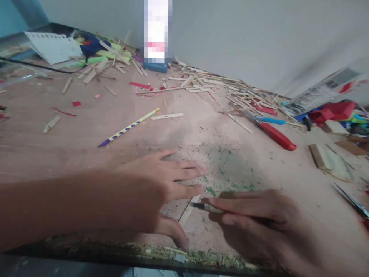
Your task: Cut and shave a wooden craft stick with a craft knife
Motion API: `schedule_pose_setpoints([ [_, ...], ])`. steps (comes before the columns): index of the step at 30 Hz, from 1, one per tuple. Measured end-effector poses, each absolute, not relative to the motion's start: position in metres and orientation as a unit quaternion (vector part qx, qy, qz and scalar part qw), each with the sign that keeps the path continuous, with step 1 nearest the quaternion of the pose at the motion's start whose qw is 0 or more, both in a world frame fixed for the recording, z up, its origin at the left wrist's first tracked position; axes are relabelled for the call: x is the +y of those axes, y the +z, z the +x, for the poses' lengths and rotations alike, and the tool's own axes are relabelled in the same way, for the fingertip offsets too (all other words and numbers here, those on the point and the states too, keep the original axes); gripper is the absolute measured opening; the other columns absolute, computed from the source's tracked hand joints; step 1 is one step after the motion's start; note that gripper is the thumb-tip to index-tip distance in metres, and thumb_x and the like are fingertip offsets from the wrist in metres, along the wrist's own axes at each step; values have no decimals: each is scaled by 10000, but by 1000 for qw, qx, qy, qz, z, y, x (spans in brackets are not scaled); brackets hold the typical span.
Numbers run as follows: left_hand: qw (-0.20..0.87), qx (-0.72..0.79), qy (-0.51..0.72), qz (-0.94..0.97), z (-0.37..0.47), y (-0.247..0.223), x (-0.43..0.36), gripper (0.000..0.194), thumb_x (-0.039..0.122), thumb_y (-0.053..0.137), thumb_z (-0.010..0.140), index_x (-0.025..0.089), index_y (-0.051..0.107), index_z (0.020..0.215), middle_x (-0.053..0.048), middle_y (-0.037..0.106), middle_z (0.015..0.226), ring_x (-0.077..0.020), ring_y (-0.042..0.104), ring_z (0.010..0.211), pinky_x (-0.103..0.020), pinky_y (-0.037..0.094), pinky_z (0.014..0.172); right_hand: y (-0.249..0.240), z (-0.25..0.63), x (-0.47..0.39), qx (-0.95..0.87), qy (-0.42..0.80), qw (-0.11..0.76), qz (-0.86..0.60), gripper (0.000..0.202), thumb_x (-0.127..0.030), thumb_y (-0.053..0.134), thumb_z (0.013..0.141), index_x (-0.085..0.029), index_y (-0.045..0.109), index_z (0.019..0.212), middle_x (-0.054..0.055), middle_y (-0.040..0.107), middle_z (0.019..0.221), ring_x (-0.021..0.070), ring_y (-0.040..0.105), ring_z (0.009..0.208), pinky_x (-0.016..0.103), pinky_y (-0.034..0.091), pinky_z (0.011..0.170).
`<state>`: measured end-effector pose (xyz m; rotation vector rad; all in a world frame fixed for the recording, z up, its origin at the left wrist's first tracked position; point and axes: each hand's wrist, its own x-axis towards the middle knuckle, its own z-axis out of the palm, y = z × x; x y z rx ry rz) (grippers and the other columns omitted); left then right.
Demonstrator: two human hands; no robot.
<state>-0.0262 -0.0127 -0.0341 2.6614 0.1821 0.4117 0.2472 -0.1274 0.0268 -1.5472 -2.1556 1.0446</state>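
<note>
My left hand (164, 181) lies palm down near the table's front edge, its fingers spread. Beside its index finger and thumb is a pale flat stick (188, 212), partly hidden, with a thin dark line along it. My right hand (259, 215) is closed around a slim tool (203, 207) with a dark, metallic-looking tip; the tip points left at the pale stick, and most of the tool is hidden in the fingers. Green shavings (227, 184) are scattered just beyond my hands.
Beyond my hands lie a spotted pencil (128, 128), a loose craft stick (167, 116) and a red-handled cutter (276, 136). Piled sticks (201, 80) line the wall. At right are wood blocks (321, 157) and a pointed blade (351, 200).
</note>
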Motion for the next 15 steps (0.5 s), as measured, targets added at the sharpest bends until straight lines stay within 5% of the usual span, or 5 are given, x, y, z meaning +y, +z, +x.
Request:
schedule_pose_setpoints([
  [2, 223, 68, 136, 963, -27, -32, -13, 762, 729, 655, 1042, 170, 632, 1558, -157, 479, 1721, -318, 448, 1637, -585, 188, 1407, 38, 249, -111, -733, 424, 90, -525, 247, -376, 654, 1114, -308, 871, 1209, 8, 857, 914, 166, 764, 669, 237, 602, 559],
  [5, 229, 73, 121, 963, -29, -29, -13, 742, 714, 647, 1055, 167, 628, 1556, -154, 450, 1741, -303, 420, 1654, -564, 158, 1418, 50, 249, -85, -737, 473, 52, -480, 247, -357, 640, 1120, -301, 881, 1126, -13, 826, 893, 164, 740, 724, 260, 598, 656],
  [11, 239, 68, 133, 960, -30, -30, -12, 745, 693, 677, 1046, 172, 612, 1575, -174, 468, 1727, -332, 423, 1648, -597, 186, 1409, 54, 249, -48, -743, 533, 20, -405, 242, -263, 672, 1109, -326, 855, 1253, -43, 841, 1059, 142, 750, 909, 243, 582, 843],
  [15, 246, 67, 147, 956, -29, -33, -13, 781, 713, 678, 1035, 181, 585, 1599, -171, 457, 1735, -336, 405, 1658, -600, 190, 1407, 52, 250, -35, -745, 550, -1, -377, 266, -348, 707, 1090, -330, 839, 1321, -14, 859, 1102, 167, 781, 943, 253, 601, 863],
])
